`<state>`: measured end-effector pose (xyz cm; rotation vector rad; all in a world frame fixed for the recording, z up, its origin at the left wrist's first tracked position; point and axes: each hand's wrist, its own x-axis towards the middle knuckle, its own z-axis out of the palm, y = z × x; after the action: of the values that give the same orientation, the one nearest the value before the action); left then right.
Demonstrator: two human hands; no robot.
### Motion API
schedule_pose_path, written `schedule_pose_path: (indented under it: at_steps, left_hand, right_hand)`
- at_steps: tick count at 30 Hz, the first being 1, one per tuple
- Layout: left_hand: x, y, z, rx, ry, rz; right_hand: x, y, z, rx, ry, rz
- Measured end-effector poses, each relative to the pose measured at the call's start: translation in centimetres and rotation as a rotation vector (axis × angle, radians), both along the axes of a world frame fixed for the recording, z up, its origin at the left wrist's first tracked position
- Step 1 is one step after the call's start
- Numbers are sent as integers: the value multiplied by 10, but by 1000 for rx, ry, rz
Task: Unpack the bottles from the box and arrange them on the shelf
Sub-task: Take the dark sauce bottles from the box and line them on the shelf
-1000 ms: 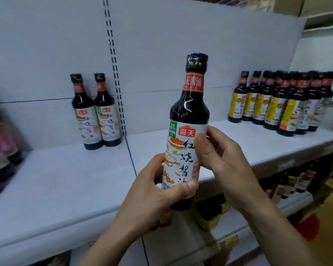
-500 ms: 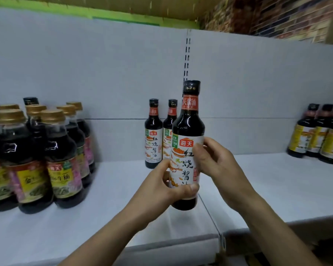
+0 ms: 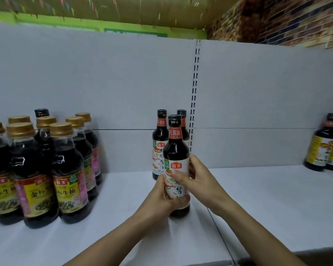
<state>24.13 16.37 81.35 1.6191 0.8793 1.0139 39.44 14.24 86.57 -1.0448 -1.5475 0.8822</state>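
Fingers [image 3: 181,201] curled round the held bottle [image 3: 176,150] from both sides. Left hand [image 3: 161,198] wrapping the lower label, thumb across the front; right hand [image 3: 200,181] clasping the upper label, thumb laid over it. Reads as a two-handed grip for steadying and for turning the label forward, more than for bearing weight.

Stands upright: long axis vertical, cap up, base down, printed label facing the front edge of the shelf [image 3: 277,208]. Sits about midway between back and front edges, just left of the seam where two shelf boards meet. Cannot tell whether the base already rests on the board or hangs just above it.

Directly behind, against the back edge, two matching bottles [image 3: 160,143] side by side, labels also forward. Likely the row being built, with this spot starting a second rank in front.

Toward the left end, a cluster of gold-capped bottles [image 3: 65,169], well apart. At the right end, yellow-labelled bottles [image 3: 323,148], also well apart.

Next, probably: settle squarely, square the label with the pair, then release.
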Motion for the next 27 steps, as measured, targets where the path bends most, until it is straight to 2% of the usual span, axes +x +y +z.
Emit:
schedule_pose_path:
  at_steps: [14,27]
  left_hand:
    - [-6,34,-11,-50,13,134]
    - [-13,67,-9,24,192,237]
  right_hand:
    - [-2,39,-7,-20,-114,54]
    - [-21,66,-29,-75,-313,-132]
